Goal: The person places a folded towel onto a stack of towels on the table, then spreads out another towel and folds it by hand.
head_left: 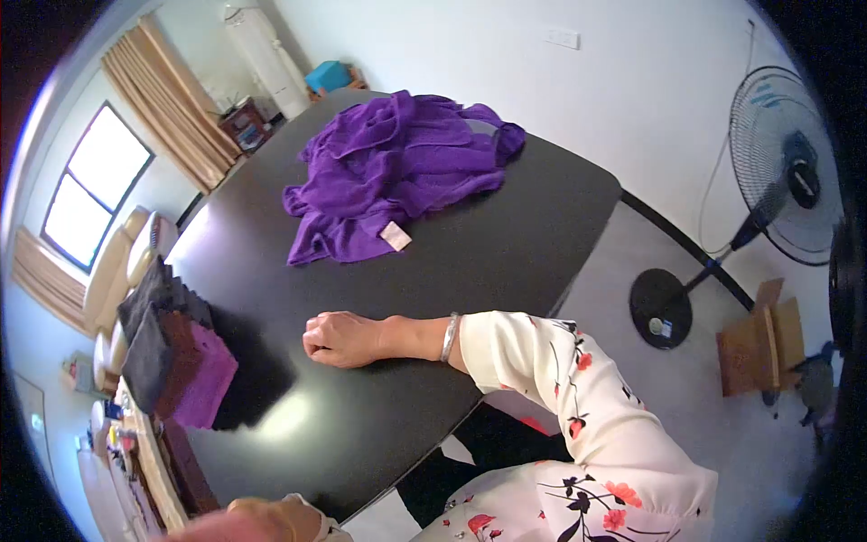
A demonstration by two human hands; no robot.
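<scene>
Around you, a fan (787, 181) stands on the floor (587, 298) to the right, beyond the tabletop (506, 244), with a cardboard box (745, 352) near its base. Pale chairs (116, 257) line the left side, below a window (97, 185) and a tan curtain (172, 104). Past the far end you have a blue object (327, 77) beside a tall white unit (266, 61).

Nearest to both hands is a stack (176, 348) of folded cloths at the tabletop's left edge, grey, brown and purple. It rises to the left of your right grip (343, 340) and ahead of your left grip (262, 522), apart from both. Its purple side faces toward you and to the right.

The purple cloth (397, 163) lies loosely heaped on the far half of the tabletop, ahead of your right grip and apart from it. Its long axis slants from near left to far right. A narrow end points to the far right, and a pale tag (395, 237) shows at the near edge, toward you.

Your right grip is over the tabletop, pointing left, its fingers curled in toward the palm. Your left grip is blurred and cut off by the bottom edge; you cannot tell whether it is spread or pressed together.
</scene>
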